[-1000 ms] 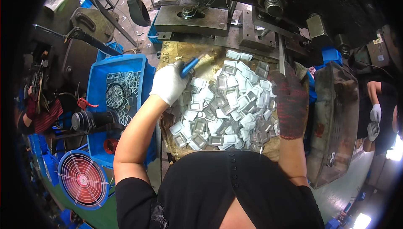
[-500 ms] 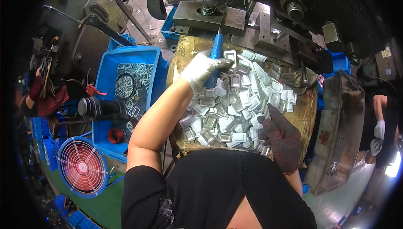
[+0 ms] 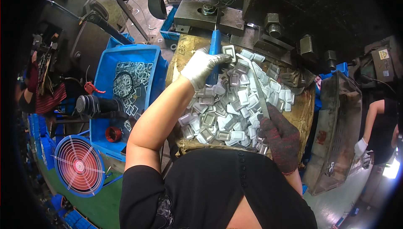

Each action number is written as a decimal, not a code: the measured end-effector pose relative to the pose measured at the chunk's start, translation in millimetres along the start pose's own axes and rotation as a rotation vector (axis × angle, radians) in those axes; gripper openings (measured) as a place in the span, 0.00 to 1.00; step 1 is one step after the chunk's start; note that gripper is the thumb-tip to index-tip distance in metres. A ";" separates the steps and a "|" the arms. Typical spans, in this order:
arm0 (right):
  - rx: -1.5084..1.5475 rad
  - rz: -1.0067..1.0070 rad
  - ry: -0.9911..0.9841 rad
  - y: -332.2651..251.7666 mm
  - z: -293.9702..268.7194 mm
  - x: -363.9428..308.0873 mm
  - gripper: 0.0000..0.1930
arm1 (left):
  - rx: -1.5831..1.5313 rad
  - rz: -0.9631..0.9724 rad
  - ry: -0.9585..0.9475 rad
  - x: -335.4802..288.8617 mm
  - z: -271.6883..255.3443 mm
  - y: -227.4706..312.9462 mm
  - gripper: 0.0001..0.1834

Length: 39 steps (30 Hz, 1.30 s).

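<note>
My left hand (image 3: 200,68), in a white glove, is closed around a blue-handled tool (image 3: 215,44) with a thin metal tip pointing toward the machine. By the fingertips of that hand is a small rectangular metal piece (image 3: 229,53) with a raised rim. In a dark red and black knitted glove, my right hand (image 3: 282,138) grips long metal tweezers (image 3: 261,92) with a ridged handle. The tweezers' far end reaches close to that rectangular piece. Beneath both hands spreads a heap of similar small grey metal pieces (image 3: 235,103) on a worn brown work surface (image 3: 302,115).
Machine tooling with a bolted steel block (image 3: 228,21) stands ahead, under a heavy dark block with large bolts (image 3: 273,23). At left are a blue bin (image 3: 153,56) of metal frames and a fan (image 3: 79,166). A metal trough (image 3: 336,132) and another person are at right.
The heavy dark block with the large bolts has come lower and further left over the tooling. My left hand and its tool shifted very slightly. The person at right moved a gloved hand downward.
</note>
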State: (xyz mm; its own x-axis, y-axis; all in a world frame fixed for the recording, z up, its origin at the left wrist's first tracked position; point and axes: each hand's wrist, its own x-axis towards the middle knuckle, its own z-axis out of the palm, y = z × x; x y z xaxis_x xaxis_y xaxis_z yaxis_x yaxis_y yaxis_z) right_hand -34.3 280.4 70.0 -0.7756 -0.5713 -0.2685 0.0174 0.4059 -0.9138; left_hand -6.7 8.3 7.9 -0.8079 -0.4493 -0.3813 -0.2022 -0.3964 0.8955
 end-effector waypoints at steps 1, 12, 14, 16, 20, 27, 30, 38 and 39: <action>0.001 0.004 -0.021 -0.7 -0.5 0.0 0.21 | -0.016 0.016 -0.020 -1.0 -0.1 -0.2 0.18; -0.017 0.040 0.206 11.9 -18.0 8.3 0.21 | 1.140 0.163 -0.155 36.2 7.7 42.4 0.20; -0.029 0.095 0.295 4.9 -26.6 13.7 0.20 | 1.459 0.387 -0.119 55.5 18.7 56.3 0.17; -0.055 0.098 0.335 9.8 -34.4 20.2 0.20 | 1.567 0.305 -0.117 71.6 42.4 77.3 0.14; -0.063 0.053 0.425 -0.6 -36.5 33.6 0.22 | 1.743 0.175 -0.190 84.7 72.2 101.1 0.15; -0.070 -0.062 0.369 -9.7 -32.8 64.0 0.18 | 1.256 0.407 0.125 83.1 25.8 60.2 0.16; 0.009 -0.045 0.340 -9.9 -31.0 84.4 0.18 | 1.271 0.431 -0.101 49.7 5.7 50.7 0.17; -0.092 -0.040 0.360 10.9 -14.3 101.7 0.20 | 1.537 0.325 -0.294 -14.3 -24.0 14.4 0.18; -0.034 -0.061 0.373 14.0 -11.8 101.3 0.19 | 1.536 0.325 -0.295 -12.9 -22.8 11.7 0.18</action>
State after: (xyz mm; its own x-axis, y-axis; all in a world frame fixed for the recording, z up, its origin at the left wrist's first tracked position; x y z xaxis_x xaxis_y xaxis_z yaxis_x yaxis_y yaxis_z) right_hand -120.1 236.6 33.6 -0.9511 -0.2987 -0.0782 -0.0525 0.4062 -0.9123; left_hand 14.0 -8.8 18.0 -0.9629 -0.1146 -0.2443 -0.2011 0.9085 0.3664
